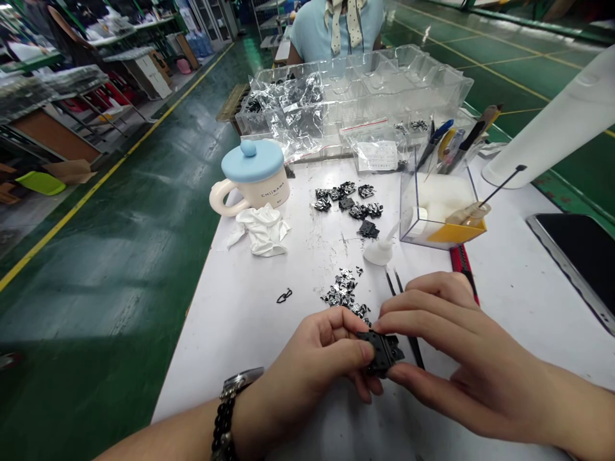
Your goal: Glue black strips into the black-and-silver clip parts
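Observation:
A small black part (380,352) is held low over the white table. My left hand (319,358) pinches its left side, thumb on top. With thumb and fingertips, my right hand (451,349) grips the right side of the same part. Black tweezers (414,349) lie on the table, partly hidden behind my right hand. Just beyond my hands is a pile of tiny metal pieces (342,289). Farther back sit several black assembled parts (369,228). One small black piece (284,296) lies alone to the left.
A lidded mug (262,182), crumpled white tissue (262,230) and small white bottle (378,252) stand around the table (230,320). Right are a clear pen box (439,211), red cutter (464,269) and phone (579,256). Clear trays (355,96) fill the back; a person (312,29) is beyond.

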`<move>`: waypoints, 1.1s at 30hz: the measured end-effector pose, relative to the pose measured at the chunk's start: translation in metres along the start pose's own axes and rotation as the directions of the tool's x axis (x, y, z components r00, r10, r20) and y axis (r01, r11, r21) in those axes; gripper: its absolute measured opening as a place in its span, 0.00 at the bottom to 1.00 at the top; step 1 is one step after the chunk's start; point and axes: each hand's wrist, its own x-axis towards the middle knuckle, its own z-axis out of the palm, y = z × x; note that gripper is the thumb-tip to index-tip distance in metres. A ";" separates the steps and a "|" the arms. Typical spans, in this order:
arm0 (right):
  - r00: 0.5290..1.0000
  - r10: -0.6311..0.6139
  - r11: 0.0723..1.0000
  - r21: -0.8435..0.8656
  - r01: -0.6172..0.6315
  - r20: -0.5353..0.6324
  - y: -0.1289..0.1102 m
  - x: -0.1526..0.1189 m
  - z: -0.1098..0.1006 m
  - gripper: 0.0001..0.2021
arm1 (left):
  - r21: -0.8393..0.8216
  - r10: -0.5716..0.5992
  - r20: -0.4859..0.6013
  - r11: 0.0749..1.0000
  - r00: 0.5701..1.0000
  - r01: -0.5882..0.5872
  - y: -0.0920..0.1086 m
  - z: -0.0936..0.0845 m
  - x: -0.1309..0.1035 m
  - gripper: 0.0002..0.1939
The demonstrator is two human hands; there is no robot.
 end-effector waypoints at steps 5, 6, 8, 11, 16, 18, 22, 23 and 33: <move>1.000 0.014 1.000 0.018 -0.014 -0.021 0.000 -0.001 0.001 0.11 | -0.084 -0.027 -0.004 0.996 1.000 0.026 0.001 0.004 -0.003 0.14; 1.000 0.016 1.000 0.022 -0.015 -0.023 0.000 -0.001 0.002 0.12 | -0.097 -0.035 -0.006 0.995 0.999 0.034 0.001 0.004 -0.003 0.13; 1.000 0.021 0.999 0.028 -0.020 -0.013 0.000 -0.001 0.003 0.12 | -0.118 -0.044 -0.013 0.992 0.999 0.042 0.000 0.004 -0.003 0.13; 1.000 0.027 0.999 0.033 -0.027 -0.005 0.000 -0.001 0.004 0.11 | -0.130 -0.038 -0.034 0.991 0.999 0.033 -0.001 0.003 -0.001 0.14; 1.000 0.021 0.998 0.063 -0.020 -0.014 0.000 -0.002 0.007 0.12 | -0.081 -0.024 -0.057 0.997 0.998 0.019 -0.002 0.002 -0.001 0.13; 1.000 0.017 0.997 0.070 -0.016 -0.010 0.000 -0.002 0.007 0.12 | -0.067 -0.026 -0.063 0.998 0.998 0.021 -0.002 0.001 -0.001 0.13; 1.000 0.012 0.997 0.076 -0.011 -0.010 0.000 -0.003 0.007 0.12 | -0.052 -0.027 -0.072 0.998 0.997 0.023 -0.003 0.001 -0.001 0.13; 1.000 0.013 0.997 0.074 -0.012 -0.009 0.000 -0.003 0.007 0.12 | -0.046 -0.026 -0.076 0.999 0.997 0.023 -0.004 0.001 -0.001 0.13; 1.000 0.017 0.998 0.068 -0.017 -0.010 0.001 -0.002 0.007 0.12 | -0.023 -0.003 -0.073 1.000 0.997 0.002 -0.004 -0.001 0.000 0.11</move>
